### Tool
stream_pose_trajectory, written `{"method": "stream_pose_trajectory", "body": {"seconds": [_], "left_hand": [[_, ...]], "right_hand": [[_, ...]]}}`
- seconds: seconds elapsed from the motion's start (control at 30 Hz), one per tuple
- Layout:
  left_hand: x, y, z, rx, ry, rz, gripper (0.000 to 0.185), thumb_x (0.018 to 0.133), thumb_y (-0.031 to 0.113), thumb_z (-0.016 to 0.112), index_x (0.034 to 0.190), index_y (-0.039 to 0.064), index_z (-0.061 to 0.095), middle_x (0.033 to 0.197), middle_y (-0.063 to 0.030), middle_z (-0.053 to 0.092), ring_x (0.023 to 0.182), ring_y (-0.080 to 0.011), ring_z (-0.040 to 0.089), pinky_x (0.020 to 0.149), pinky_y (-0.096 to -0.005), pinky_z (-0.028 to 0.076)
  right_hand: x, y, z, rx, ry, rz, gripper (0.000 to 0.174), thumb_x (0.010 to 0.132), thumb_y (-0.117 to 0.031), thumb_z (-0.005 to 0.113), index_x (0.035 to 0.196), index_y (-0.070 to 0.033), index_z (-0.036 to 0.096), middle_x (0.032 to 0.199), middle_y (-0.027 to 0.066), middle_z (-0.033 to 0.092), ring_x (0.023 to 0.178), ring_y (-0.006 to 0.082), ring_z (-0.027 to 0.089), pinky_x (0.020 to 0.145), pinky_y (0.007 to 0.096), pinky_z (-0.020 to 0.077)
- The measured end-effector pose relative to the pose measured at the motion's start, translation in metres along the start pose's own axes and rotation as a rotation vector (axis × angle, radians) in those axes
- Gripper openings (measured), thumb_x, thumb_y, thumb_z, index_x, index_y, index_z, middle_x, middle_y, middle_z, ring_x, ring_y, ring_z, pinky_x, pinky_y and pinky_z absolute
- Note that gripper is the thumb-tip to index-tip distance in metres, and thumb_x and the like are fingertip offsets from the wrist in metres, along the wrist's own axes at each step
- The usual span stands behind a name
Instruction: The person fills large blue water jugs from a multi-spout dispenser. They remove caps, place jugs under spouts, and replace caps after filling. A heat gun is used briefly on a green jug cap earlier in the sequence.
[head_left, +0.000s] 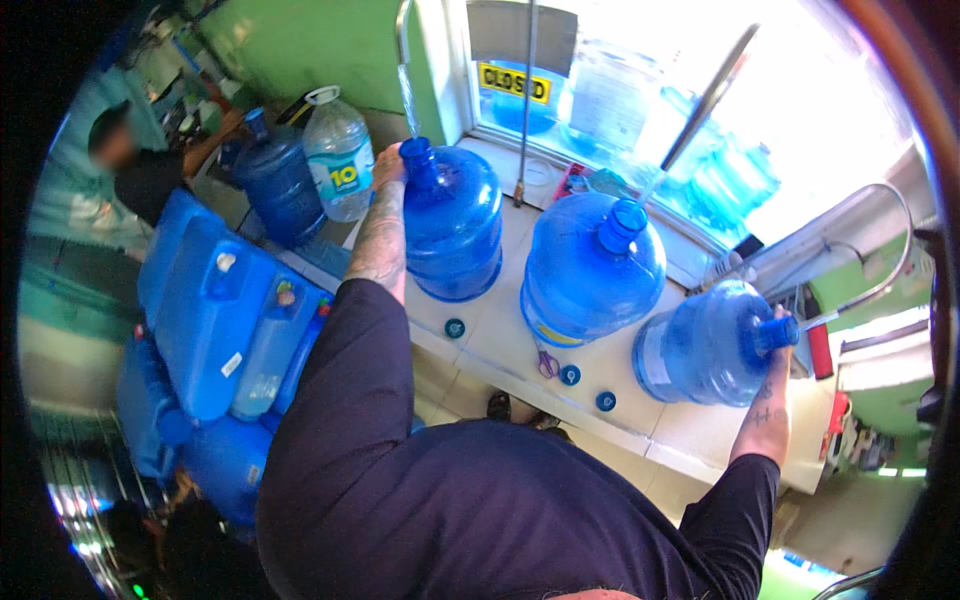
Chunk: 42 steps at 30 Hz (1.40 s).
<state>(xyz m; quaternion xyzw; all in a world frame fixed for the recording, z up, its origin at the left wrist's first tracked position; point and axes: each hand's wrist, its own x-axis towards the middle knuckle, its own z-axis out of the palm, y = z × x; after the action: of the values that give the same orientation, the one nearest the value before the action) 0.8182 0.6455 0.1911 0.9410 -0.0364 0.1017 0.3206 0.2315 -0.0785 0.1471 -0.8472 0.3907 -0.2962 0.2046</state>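
Three blue round water jugs stand in a row on the white-tiled counter, uncapped. My left hand (388, 166) grips the left jug (454, 225) at its neck, and water runs into its mouth from a metal spout (403, 37). Nobody touches the middle jug (592, 262), whose mouth sits under a second metal spout (709, 97) with a thin stream. At the far right my right hand (782, 330) is at the neck of the right jug (697, 345), its fingers partly hidden behind it. A curved spout (862, 304) points at that mouth.
Blue caps (570, 375) and purple-handled scissors (548, 364) lie near the counter's front edge (525, 394). A clear bottle (339, 161) and a dark blue jug (277, 184) stand at left, beside another person (150, 172). Blue rectangular containers (202, 322) are stacked left of me.
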Motion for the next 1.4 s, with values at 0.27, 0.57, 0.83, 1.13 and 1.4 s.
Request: {"method": "stream_pose_trajectory", "body": {"seconds": [0.27, 0.57, 0.83, 1.13, 1.4], "left_hand": [[0.005, -0.004, 0.009, 0.116, -0.025, 0.043, 0.04, 0.097, 0.041, 0.043, 0.114, 0.019, 0.071, 0.12, -0.0149, 0.07, 0.115, -0.035, 0.065, 0.096, -0.0498, 0.052], [0.006, -0.004, 0.015, 0.147, 0.002, 0.043, 0.036, 0.101, 0.031, 0.039, 0.113, 0.017, 0.07, 0.119, -0.015, 0.071, 0.115, -0.0349, 0.066, 0.094, -0.0488, 0.053], [0.004, 0.0, 0.012, 0.14, 0.003, 0.049, 0.036, 0.1, 0.03, 0.039, 0.112, 0.018, 0.071, 0.118, -0.0151, 0.071, 0.114, -0.0341, 0.067, 0.096, -0.0492, 0.052], [0.054, -0.058, 0.056, -0.04, -0.021, 0.196, 0.037, 0.096, 0.038, 0.048, 0.105, 0.015, 0.075, 0.11, -0.016, 0.073, 0.1, -0.0371, 0.071, 0.085, -0.0519, 0.055], [0.055, -0.063, 0.046, -0.114, -0.055, 0.062, 0.056, 0.087, 0.059, 0.056, 0.119, 0.016, 0.073, 0.115, -0.0157, 0.073, 0.111, -0.0374, 0.067, 0.094, -0.0473, 0.051]], "right_hand": [[0.008, 0.001, 0.002, 0.016, -0.034, 0.006, 0.039, 0.097, -0.043, 0.06, 0.085, -0.006, 0.068, 0.077, 0.0123, 0.063, 0.072, 0.0201, 0.058, 0.069, 0.0403, 0.0496], [0.01, 0.004, -0.003, 0.027, -0.039, 0.017, 0.038, 0.096, -0.041, 0.059, 0.086, -0.005, 0.067, 0.079, 0.0112, 0.063, 0.074, 0.02, 0.058, 0.069, 0.0395, 0.0502], [0.006, 0.007, -0.009, 0.022, -0.028, 0.03, 0.036, 0.096, -0.039, 0.059, 0.086, -0.005, 0.067, 0.082, 0.0102, 0.063, 0.075, 0.0199, 0.059, 0.069, 0.0388, 0.0507], [-0.002, -0.002, -0.005, 0.007, 0.02, -0.033, 0.035, 0.096, -0.037, 0.058, 0.087, -0.004, 0.066, 0.084, 0.009, 0.063, 0.076, 0.0198, 0.059, 0.07, 0.038, 0.0514], [-0.022, -0.024, -0.001, 0.09, 0.121, 0.069, 0.034, 0.096, -0.035, 0.057, 0.087, -0.004, 0.066, 0.086, 0.008, 0.063, 0.078, 0.0196, 0.059, 0.07, 0.0373, 0.0519]]}}
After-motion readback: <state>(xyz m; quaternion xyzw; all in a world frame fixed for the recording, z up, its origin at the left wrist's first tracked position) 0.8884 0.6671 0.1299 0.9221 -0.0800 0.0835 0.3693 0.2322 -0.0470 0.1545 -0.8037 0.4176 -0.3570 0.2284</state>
